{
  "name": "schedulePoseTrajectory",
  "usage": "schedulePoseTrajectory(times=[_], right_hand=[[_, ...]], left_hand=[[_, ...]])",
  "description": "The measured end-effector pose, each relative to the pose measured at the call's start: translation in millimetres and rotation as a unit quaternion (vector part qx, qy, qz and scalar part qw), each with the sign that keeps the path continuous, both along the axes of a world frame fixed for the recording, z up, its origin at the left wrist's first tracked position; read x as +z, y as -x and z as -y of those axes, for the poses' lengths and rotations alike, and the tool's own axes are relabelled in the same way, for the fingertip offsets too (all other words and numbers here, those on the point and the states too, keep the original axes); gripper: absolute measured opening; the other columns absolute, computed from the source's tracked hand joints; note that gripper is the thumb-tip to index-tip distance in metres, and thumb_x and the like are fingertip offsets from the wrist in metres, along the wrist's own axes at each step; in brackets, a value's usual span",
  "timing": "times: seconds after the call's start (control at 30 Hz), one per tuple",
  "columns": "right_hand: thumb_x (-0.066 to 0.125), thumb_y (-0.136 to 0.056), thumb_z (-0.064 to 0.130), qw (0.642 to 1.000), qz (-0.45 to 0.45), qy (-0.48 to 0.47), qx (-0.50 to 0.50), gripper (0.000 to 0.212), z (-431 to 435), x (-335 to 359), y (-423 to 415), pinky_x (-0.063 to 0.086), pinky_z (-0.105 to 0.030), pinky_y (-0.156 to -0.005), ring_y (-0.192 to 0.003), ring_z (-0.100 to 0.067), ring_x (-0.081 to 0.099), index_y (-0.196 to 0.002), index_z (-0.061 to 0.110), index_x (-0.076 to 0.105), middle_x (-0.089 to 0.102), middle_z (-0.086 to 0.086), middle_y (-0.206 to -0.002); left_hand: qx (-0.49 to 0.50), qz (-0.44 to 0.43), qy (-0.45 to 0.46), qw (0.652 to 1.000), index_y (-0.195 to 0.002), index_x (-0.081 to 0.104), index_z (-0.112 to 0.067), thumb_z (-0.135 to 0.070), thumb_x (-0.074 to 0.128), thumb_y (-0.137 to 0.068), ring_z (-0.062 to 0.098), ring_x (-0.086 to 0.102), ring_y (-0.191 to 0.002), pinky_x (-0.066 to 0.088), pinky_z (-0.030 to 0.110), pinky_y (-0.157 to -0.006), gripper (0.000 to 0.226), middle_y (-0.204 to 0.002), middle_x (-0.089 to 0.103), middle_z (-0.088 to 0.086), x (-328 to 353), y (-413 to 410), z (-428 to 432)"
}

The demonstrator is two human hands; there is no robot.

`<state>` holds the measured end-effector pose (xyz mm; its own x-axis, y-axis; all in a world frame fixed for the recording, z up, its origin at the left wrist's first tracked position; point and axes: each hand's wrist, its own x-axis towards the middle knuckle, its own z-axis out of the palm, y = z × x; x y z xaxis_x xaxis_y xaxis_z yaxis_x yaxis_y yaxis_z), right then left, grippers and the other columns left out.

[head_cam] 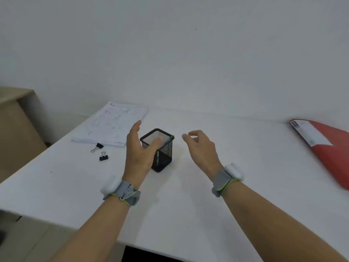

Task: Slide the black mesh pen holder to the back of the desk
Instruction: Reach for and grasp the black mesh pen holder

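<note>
A person's left hand (138, 148) spreads open against the near side of a black mesh pen holder (160, 150), which stands upright mid-surface (226, 186), short of the back edge. The right hand (200, 146) hovers just beside it, loosely curled and empty. The approach seems underway; next, a steady, low push toward the wall.
</note>
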<state>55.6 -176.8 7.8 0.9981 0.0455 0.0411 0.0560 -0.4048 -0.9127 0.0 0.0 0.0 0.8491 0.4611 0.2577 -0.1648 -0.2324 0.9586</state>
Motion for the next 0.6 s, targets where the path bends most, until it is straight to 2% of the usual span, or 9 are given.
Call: schedulePoseTrajectory(times=[0.07,0.1,0.17,0.23,0.33,0.47,0.6], right_hand=[[0.057,-0.097,0.052,1.0,-0.01,0.009,-0.007,0.047,-1,-1,-2,0.045,-0.023,-0.067,-0.093,-0.004,0.061,-0.135,0.024,0.058,0.066,0.004,-0.118],[0.058,-0.097,0.053,1.0,-0.011,0.014,-0.01,0.048,0,-4,-3,0.047,-0.026,-0.07,-0.098,-0.011,0.063,-0.136,0.024,0.058,0.066,0.002,-0.123],[0.058,-0.096,0.054,1.0,-0.014,0.016,-0.014,0.05,0,-10,-4,0.051,-0.034,-0.082,-0.108,-0.019,0.063,-0.137,0.024,0.057,0.065,0.0,-0.129],[0.059,-0.095,0.054,0.999,-0.012,0.028,-0.015,0.052,0,-14,-7,0.052,-0.038,-0.091,-0.112,-0.02,0.062,-0.138,0.024,0.056,0.065,-0.001,-0.133],[0.059,-0.096,0.053,0.999,-0.005,0.046,-0.016,0.055,2,-20,-10,0.049,-0.036,-0.091,-0.112,-0.019,0.058,-0.141,0.023,0.054,0.063,-0.004,-0.138],[0.058,-0.097,0.052,0.997,-0.002,0.074,-0.021,0.057,5,-28,-14,0.047,-0.037,-0.095,-0.125,-0.023,0.057,-0.144,0.021,0.052,0.06,-0.006,-0.144],[0.057,-0.098,0.05,0.994,0.001,0.109,-0.019,0.06,9,-34,-19,0.045,-0.039,-0.099,-0.132,-0.027,0.053,-0.148,0.018,0.048,0.057,-0.007,-0.149]], left_hand=[[-0.001,-0.011,0.005,1.0,-0.155,0.03,-0.034,-0.034,0.079,-0.085,0.006,0.032,-0.139,0.03,0.024,-0.106,0.085,-0.156,0.036,-0.003,-3,0,-1],[-0.003,-0.018,0.009,1.0,-0.156,0.028,-0.034,-0.034,0.08,-0.084,0.005,0.033,-0.136,0.029,0.019,-0.103,0.09,-0.156,0.036,-0.003,-7,1,-1],[-0.004,-0.034,0.026,0.999,-0.158,0.021,-0.033,-0.03,0.082,-0.083,0.001,0.038,-0.126,0.03,-0.001,-0.088,0.097,-0.153,0.037,-0.004,-13,1,0],[-0.011,-0.043,0.045,0.998,-0.16,0.015,-0.031,-0.028,0.082,-0.083,-0.002,0.043,-0.12,0.029,-0.011,-0.068,0.102,-0.147,0.037,-0.005,-16,1,1],[-0.023,-0.051,0.048,0.997,-0.16,0.011,-0.031,-0.032,0.084,-0.08,0.003,0.04,-0.131,0.029,-0.012,-0.066,0.109,-0.143,0.039,-0.007,-18,3,2],[-0.041,-0.059,0.036,0.997,-0.161,0.009,-0.028,-0.023,0.087,-0.077,-0.033,0.045,-0.097,0.032,-0.011,-0.066,0.115,-0.144,0.041,-0.005,-22,4,5],[-0.051,-0.06,0.039,0.996,-0.159,0.012,-0.03,-0.019,0.089,-0.074,-0.035,0.049,-0.09,0.042,-0.001,-0.073,0.115,-0.137,0.046,-0.009,-29,5,4]])
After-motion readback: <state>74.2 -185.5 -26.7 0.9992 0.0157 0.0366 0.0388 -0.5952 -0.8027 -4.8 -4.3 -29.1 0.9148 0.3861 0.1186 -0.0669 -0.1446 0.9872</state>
